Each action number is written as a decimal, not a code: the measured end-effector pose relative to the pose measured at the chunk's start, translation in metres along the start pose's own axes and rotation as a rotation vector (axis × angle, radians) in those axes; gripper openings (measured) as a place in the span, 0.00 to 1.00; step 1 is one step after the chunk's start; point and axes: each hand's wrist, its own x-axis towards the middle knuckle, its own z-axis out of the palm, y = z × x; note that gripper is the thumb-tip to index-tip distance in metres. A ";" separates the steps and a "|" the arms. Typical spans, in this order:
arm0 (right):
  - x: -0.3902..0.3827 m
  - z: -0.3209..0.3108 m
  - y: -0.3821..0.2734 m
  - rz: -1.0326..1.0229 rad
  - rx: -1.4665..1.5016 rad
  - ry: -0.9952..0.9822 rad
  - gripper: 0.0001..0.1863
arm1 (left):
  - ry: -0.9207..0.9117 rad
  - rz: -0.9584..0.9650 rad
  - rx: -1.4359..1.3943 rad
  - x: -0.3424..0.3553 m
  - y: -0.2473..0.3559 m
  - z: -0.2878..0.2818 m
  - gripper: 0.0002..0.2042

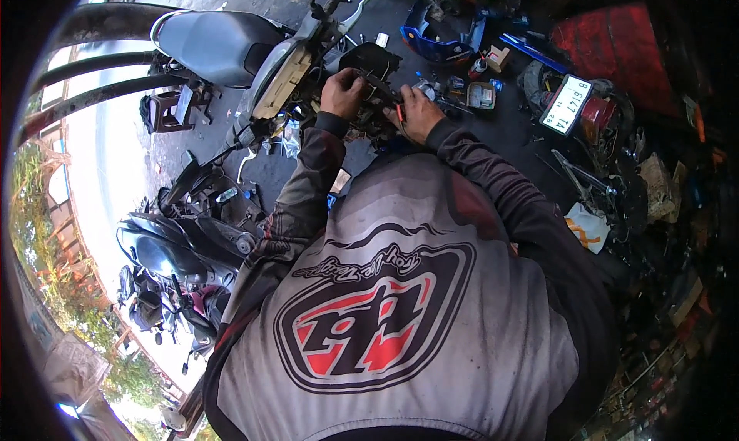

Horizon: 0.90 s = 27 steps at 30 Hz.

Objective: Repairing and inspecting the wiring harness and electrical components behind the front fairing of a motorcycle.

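Observation:
At the stripped front of a motorcycle (281,83), my two hands work close together over dark exposed parts. My left hand (344,95) is closed in a pinch at the edge of a dark part; what its fingertips hold is too small to make out. A little to the right, my right hand (422,116) is curled round a slim tool with a red handle (400,112), perhaps pliers. The tool's far end points toward a dark piece (379,87) between the hands, partly hidden by the fingers.
The motorcycle's grey seat (219,48) is at the upper left, near a brown stool (165,111). Blue fairing (443,45), an open small box (481,95), a white number plate (566,105) and a red cover (616,52) lie to the right. Another motorcycle (173,245) stands at left.

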 end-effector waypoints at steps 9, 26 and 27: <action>0.002 -0.006 -0.005 0.051 -0.045 -0.042 0.29 | -0.052 0.003 0.050 0.005 -0.004 -0.004 0.18; 0.006 0.001 -0.010 -0.011 0.167 -0.023 0.24 | 0.060 0.086 -0.071 0.006 -0.021 0.007 0.13; 0.007 0.000 -0.012 0.019 0.155 -0.038 0.24 | 0.059 0.085 -0.072 0.007 -0.024 0.009 0.13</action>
